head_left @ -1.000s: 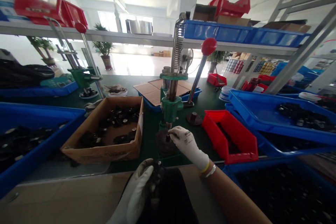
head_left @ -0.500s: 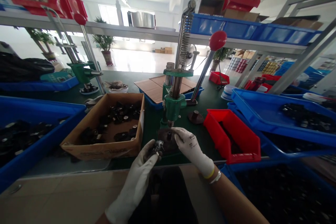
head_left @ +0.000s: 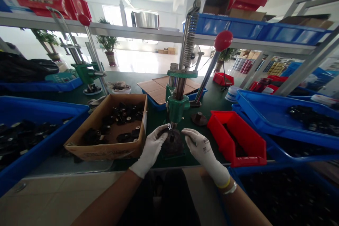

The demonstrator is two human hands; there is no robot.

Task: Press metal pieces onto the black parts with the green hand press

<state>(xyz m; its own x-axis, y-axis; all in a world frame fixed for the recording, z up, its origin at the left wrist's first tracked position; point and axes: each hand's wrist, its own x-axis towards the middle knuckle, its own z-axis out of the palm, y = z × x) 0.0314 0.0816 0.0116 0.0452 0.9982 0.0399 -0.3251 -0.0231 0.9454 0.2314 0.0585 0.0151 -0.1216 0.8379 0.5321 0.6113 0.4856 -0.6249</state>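
Both my hands wear white gloves. My left hand [head_left: 153, 148] pinches a small black-and-silver part [head_left: 169, 126] just beneath the ram of the green hand press [head_left: 176, 107]. Much of that part is hidden by the fingers. Below it, a short dark post [head_left: 172, 137] stands on the press's dark base plate [head_left: 173, 148]. To the right of the post is my right hand [head_left: 198, 148], palm down, its fingers stretched out and holding nothing visible. The press lever with its red knob [head_left: 223, 40] leans up to the right.
Left of the press, a cardboard box [head_left: 106, 152] holds several black parts, beside a blue bin [head_left: 39, 104] of similar parts. A red bin [head_left: 250, 150] and stacked blue trays [head_left: 291, 127] stand right. A round dark base with a stub [head_left: 199, 118] lies behind the red bin.
My left hand has moved up and right, bringing the small part from in front of the base plate to just under the ram. My right hand has drawn back rightward from the post.
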